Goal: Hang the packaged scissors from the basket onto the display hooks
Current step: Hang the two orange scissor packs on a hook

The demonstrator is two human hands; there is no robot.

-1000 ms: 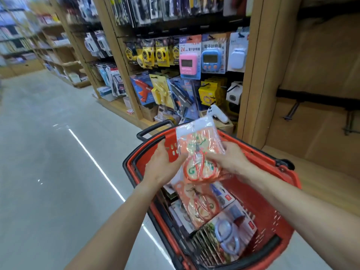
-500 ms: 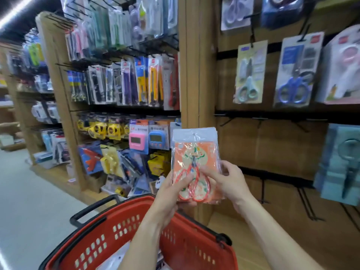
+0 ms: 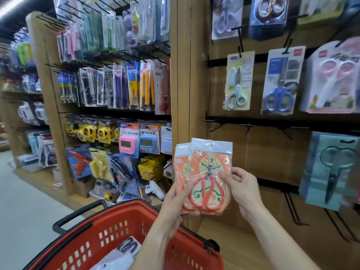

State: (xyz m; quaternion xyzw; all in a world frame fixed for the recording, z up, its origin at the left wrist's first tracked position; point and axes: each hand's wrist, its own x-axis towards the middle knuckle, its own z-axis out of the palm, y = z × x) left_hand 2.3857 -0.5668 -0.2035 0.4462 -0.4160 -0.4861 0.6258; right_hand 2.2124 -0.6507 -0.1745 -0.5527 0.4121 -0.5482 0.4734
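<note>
Two orange packs of red-handled scissors (image 3: 209, 172) are fanned apart in front of the wooden display panel. My left hand (image 3: 176, 203) grips their lower left corner, thumb across the front. My right hand (image 3: 240, 189) pinches the front pack at its right edge. Bare black display hooks (image 3: 248, 128) stick out of the rail just above the packs. The red basket (image 3: 120, 228) stands below, with another scissors pack (image 3: 127, 246) lying inside it.
Packaged scissors hang on the upper rail: a grey pair (image 3: 238, 80), a blue pair (image 3: 281, 82), a pink pair (image 3: 332, 76). A teal pack (image 3: 331, 168) hangs at right. A wooden post (image 3: 191, 75) separates this panel from the shelves of cutters and timers (image 3: 126, 145) to the left.
The view has risen from the basket to the display wall. Both hands lifted the orange packs up from the basket, and the two packs now sit fanned apart.
</note>
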